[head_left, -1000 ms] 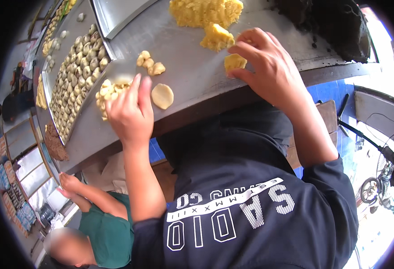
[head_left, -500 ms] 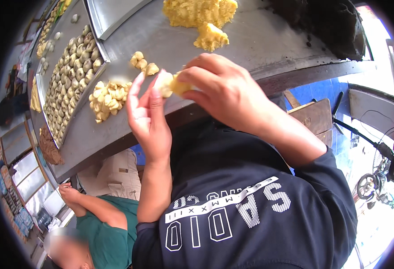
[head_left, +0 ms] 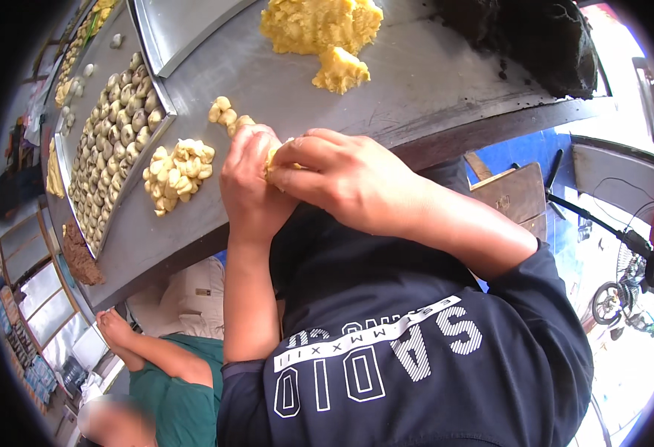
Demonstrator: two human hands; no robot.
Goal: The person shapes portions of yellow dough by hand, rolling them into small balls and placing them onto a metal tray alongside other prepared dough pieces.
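1. The left hand point(head_left: 251, 179) and the right hand point(head_left: 338, 179) are now together, above the near edge of the table point(head_left: 409, 86). A moment ago they stood more apart, one with a flat pale disc and the other with a yellow piece point(head_left: 272, 158).

2. The yellow piece is between the two hands; only a little of it shows. The pale disc is no longer on the table, and I cannot make it out behind the fingers.

3. The left fingers are bent and appear to be closed around the piece. The right fingers are also curled, and their tips seem to pinch it from the other side. How hard they press, I cannot tell.

4. In my judgement, this change means that the work has passed from bringing the two parts together to shaping them as one.

5. Near the left hand lie the pale pile point(head_left: 178, 175) and the small lumps point(head_left: 223, 114); neither is being picked from now.

6. Farther off, the yellow mass point(head_left: 319, 24) and the smaller lump point(head_left: 340, 70) beside it lie untouched. To the left, many round balls point(head_left: 115, 130) fill a tray point(head_left: 169, 116).

7. A co-worker in green point(head_left: 185, 380) keeps both hands near the table's edge.
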